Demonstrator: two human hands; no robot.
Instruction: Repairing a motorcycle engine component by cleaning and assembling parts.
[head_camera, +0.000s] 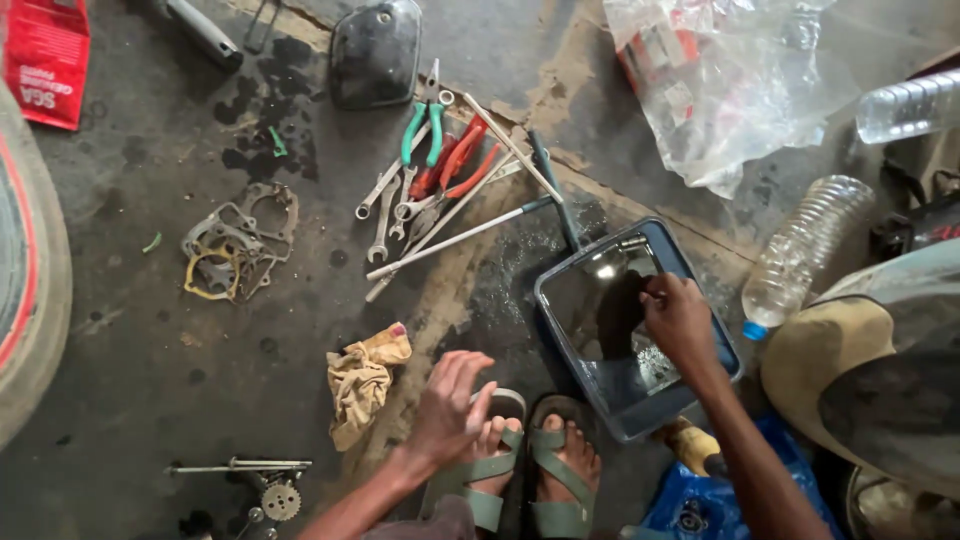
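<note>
A grey plastic tray (722, 338) of dark liquid is seen on the stained concrete floor (150, 350), toward its lower right part, just in front of two sandalled feet (530, 460); the right hand (678, 318) is held over the tray's near right side, its fingers curled downward at the liquid's surface, and whether anything is pinched between them cannot be told, since the fingertips are hidden against the dark liquid; the left hand (450, 405) is raised just above the left foot, open with the fingers spread loosely, and nothing is gripped by it; a crumpled yellowish rag (362, 382) is lain just left of that hand; further up the floor, near its middle, a heap of tools (440, 175) is gathered, with green-handled and red-handled pliers, several spanners and long metal rods, one rod reaching to the tray's far corner; thin gaskets (238, 240) are spread to the left of the heap; a black engine cover (375, 52) is set near the top edge; a small sprocket on a shaft (272, 488) is found at the bottom left; two clear plastic bottles (805, 250) and a crumpled clear plastic bag (730, 85) are placed toward the upper right; a blue bag (700, 505) is seen at the bottom edge beside the right forearm.
</note>
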